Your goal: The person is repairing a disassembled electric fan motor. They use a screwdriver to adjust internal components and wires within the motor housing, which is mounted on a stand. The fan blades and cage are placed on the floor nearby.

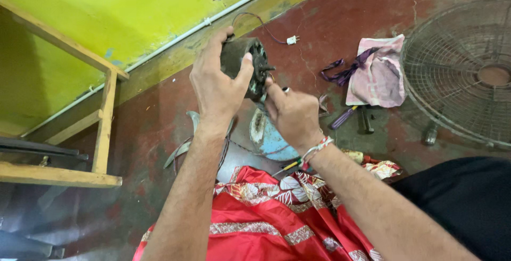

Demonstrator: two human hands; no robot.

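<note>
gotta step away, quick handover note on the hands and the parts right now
Left hand grips the dark fan motor, held up over the floor.
Right hand pinches at the motor's shaft end.
Motor cord with white plug trails behind.
Fan grille, pink rag and screwdrivers lie on the red floor to the right.
Done: motor is out of the fan. Left: motor still closed up.

Wire fan guard (462, 69) flat on the red floor (340, 16) at right, pink cloth (379, 75) with purple strap (343, 72) just beside it. Purple-handled screwdriver (343, 117) near the cloth, next to a small dark tool, possibly a socket. Wooden frame (104, 117) against the green wall (106, 11) at left; red patterned fabric (266, 218) in the foreground.
</note>
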